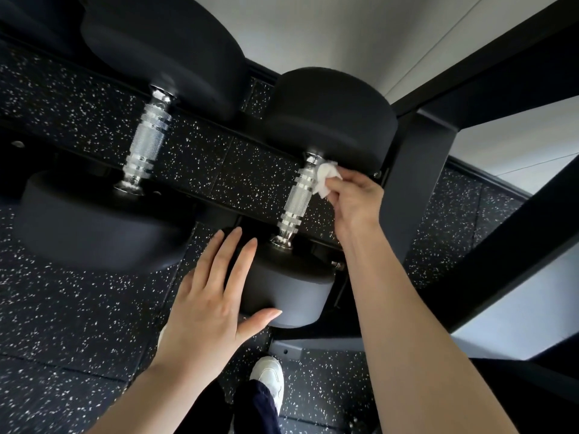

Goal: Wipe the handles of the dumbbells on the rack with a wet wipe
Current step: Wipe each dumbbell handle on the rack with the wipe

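On the rack (416,170), right hand (354,198) pinches wipe (326,178) against handle (297,195); left hand (206,308) lies flat.

The wipe (326,178) is white. The handles (297,195) are shiny silver with fine knurled crosshatching. The heads (329,114) and rack (416,170) are matte black. The floor (78,308) is black, speckled white. The near shoe (269,377) is white, the trousers (266,405) dark navy, the far wall (344,32) pale grey.
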Available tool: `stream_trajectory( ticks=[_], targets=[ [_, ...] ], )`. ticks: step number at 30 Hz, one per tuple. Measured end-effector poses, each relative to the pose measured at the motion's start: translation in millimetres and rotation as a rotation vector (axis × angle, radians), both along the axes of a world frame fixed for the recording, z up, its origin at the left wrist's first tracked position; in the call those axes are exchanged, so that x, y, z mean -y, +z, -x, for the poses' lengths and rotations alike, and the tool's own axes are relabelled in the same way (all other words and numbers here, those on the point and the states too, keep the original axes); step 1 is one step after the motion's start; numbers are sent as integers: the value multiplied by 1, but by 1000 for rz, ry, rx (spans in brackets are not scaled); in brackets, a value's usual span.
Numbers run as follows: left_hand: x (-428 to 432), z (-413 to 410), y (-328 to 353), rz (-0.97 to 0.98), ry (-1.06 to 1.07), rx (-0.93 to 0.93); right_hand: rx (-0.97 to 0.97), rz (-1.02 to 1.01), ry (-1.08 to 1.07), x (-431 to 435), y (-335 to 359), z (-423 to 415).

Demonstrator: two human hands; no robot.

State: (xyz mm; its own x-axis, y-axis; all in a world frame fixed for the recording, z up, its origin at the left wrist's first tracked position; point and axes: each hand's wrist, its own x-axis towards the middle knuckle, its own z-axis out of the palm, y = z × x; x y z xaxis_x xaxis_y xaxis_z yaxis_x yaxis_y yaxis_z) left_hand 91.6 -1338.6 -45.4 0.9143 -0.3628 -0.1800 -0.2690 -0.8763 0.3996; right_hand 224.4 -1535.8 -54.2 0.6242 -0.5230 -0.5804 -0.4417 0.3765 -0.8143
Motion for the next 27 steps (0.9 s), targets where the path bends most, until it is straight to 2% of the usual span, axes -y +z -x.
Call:
stream_trajectory(
  ticks=[5, 12, 17, 27],
  targets=[
    [1, 0, -1, -3, 7, 10, 63, -205, -150, -9, -7, -4],
    [0, 0, -1, 0, -1, 19, 12, -381, 98, -4, -19, -1],
    [-1, 1, -2, 2, 3, 23, 1, -355, 204, 1, -17, 10],
    [0, 1, -1, -14, 1, 27, -212, -153, 547, 0, -18, 47]
  ],
)
